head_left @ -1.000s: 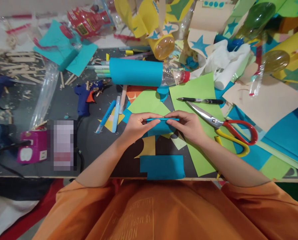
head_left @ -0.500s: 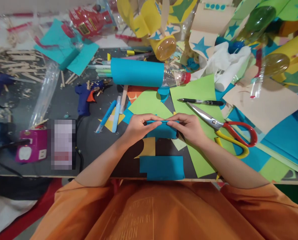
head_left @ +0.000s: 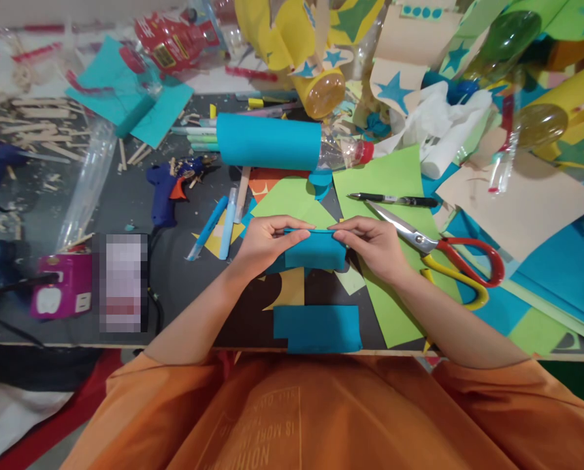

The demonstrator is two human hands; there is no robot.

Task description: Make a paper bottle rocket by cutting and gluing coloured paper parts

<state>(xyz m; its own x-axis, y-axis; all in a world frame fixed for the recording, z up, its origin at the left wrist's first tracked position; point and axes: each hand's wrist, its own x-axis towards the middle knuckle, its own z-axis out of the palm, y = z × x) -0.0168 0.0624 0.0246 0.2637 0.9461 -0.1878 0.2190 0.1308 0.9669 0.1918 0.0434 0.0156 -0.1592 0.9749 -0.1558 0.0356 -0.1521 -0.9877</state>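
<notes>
A small piece of blue paper is held up over the table, its far edge pinched between both hands. My left hand grips the left end of that edge, thumb on the near side. At the right end, my right hand pinches the same edge with thumb and fingers. The edge looks folded in a narrow strip. Nearer my body lies a second blue paper piece, flat on the table. Green paper and a yellow scrap lie around and beneath the held piece.
Scissors and a black pen rest on green paper at right. Beyond my hands lies a blue-wrapped bottle. A glue gun, markers and a pixelated rectangle are on the left. Paper-covered bottles crowd the back.
Both hands have shifted slightly up and apart along the blue paper's edge. More of the paper's face and edge now shows between them.
</notes>
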